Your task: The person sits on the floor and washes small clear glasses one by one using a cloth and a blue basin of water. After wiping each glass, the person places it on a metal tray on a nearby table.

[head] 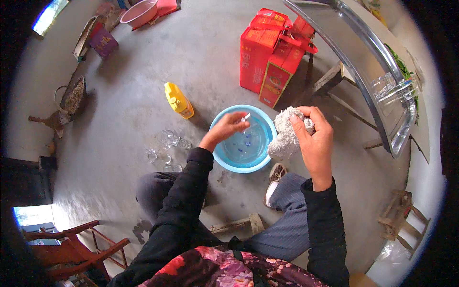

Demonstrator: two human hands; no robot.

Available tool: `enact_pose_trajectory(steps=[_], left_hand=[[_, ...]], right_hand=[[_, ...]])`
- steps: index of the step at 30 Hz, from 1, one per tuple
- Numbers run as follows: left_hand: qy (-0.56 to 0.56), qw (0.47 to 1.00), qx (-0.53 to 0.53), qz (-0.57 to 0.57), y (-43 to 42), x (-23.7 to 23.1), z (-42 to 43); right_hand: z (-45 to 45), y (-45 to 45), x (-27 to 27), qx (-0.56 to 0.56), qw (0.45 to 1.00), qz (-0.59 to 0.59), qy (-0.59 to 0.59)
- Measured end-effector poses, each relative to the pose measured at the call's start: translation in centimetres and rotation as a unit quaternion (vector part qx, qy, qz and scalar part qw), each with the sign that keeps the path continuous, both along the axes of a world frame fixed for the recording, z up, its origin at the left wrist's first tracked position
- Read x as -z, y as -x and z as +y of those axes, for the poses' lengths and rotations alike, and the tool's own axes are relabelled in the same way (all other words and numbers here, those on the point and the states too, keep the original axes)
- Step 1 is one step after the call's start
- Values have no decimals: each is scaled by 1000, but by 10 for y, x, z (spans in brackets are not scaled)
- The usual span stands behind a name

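Note:
My right hand (315, 134) grips a shaggy greyish-white cloth (285, 143) just right of a light blue plastic basin (216, 158). Over the basin's left side is my left hand (229, 127), a little blurred. Between its fingers shows a small white piece (246, 117), too small to name. The basin seems to hold clear water, and a few small dark blue shapes (247, 143) show in it. Several clear glass cups (168, 138) stand or lie on the floor to the left. Behind them a yellow plastic bottle (178, 100) stands upright.
Red cartons (260, 53) with handles stand beyond the basin. At right, a glass-topped table (358, 53) with a metal rim overhangs a wooden stool (330, 77). A reddish wooden chair (79, 247) is at lower left, a pink basin (140, 12) at the far wall.

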State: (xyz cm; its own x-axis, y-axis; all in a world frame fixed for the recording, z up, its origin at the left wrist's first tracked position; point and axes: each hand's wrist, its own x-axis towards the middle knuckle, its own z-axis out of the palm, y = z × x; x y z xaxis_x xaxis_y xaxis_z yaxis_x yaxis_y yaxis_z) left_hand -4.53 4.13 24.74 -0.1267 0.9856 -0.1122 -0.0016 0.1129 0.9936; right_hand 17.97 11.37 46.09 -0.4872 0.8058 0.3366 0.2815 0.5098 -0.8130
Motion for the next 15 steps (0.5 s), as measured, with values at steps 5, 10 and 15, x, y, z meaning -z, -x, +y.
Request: enact_pose_trajectory(steps=[5,10,15], left_hand=[[41,999,9,-7,-9,52,-18],[42,922,-1,385,-28,71,-35],[70,990,-56,-104,-29,58,-15]], right_hand=[[-3,2,-2,-5,1000,8,11],[-2,-2,2,-4,1000,0,-16],[0,-4,1,10,999,14,-27]])
